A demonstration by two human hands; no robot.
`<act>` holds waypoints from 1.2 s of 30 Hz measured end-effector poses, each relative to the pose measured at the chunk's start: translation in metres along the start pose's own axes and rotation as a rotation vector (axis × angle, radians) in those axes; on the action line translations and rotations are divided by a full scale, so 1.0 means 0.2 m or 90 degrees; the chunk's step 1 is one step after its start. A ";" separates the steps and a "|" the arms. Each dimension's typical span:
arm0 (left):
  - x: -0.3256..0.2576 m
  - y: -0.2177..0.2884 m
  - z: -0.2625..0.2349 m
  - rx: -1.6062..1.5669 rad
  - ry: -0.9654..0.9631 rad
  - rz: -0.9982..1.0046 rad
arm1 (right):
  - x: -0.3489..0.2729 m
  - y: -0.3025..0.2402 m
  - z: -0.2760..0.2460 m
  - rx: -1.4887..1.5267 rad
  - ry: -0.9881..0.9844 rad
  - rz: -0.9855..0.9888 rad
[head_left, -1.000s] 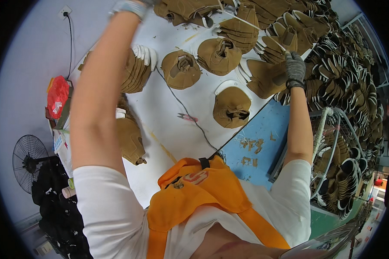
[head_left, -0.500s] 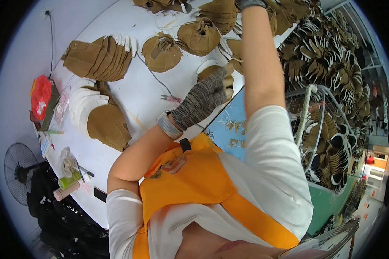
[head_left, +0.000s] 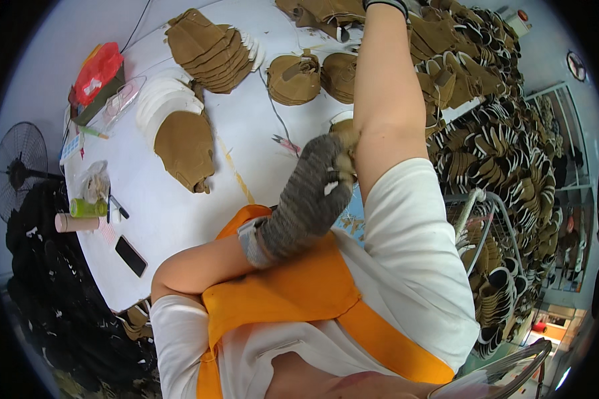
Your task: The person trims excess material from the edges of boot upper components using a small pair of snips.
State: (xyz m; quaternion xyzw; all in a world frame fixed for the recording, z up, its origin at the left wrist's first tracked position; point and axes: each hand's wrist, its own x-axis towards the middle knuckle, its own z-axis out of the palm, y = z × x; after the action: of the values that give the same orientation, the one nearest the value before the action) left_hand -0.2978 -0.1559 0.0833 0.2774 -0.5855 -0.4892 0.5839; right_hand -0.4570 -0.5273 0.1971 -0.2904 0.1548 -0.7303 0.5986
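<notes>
My left hand (head_left: pixel 311 194), in a grey knit glove with tan fingertips, is raised in front of my orange apron (head_left: pixel 293 279), beside my right forearm. Its fingers are curled in; a small white bit shows among them, too blurred to name. Just beyond its fingertips lies a brown shoe upper piece with a white edge (head_left: pixel 341 122), partly covered by hand and arm. My right arm stretches away over the table (head_left: pixel 246 133); beyond the dark band at its wrist, the hand is cut off by the upper edge. Pink-handled snips (head_left: pixel 287 144) lie near my left hand.
Stacks of brown upper pieces (head_left: pixel 209 50) and white-edged ones (head_left: pixel 183 149) lie on the left. More piles (head_left: pixel 492 139) crowd the right, above a wire cart (head_left: pixel 486 219). A phone (head_left: pixel 131 256), green roll (head_left: pixel 86 207), red bag (head_left: pixel 98 73) and fan (head_left: pixel 20 166) are leftward.
The whole view has shifted, so the table stacks appear farther right and higher. My left hand has drawn back toward my apron. My right hand has slipped past the upper edge; the phone shows fully.
</notes>
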 end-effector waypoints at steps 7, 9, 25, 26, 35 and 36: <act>0.23 -0.04 -0.11 0.287 0.125 0.205 | -0.07 0.18 0.06 0.213 0.025 0.079; 0.28 -0.02 -0.11 0.019 0.135 0.023 | -0.09 0.28 0.07 0.246 0.043 0.102; -0.06 -0.12 -0.12 0.123 0.144 -0.226 | -0.15 0.95 -0.48 0.128 0.299 0.231; -0.07 -0.07 -0.14 0.126 0.114 -0.220 | -0.11 0.97 -0.61 0.146 0.271 0.202; -0.05 -0.13 -0.24 0.106 0.197 -0.211 | -0.23 1.22 -0.54 0.343 0.322 0.263; -0.09 -0.02 -0.24 0.094 0.167 -0.296 | -0.27 1.18 -0.47 0.310 0.316 0.259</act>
State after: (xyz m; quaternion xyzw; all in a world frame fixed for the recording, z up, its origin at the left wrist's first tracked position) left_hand -0.2500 -0.1545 0.0641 0.5068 -0.4596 -0.5261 0.5050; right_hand -0.3230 -0.5424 -0.0236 0.0815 0.1713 -0.6602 0.7267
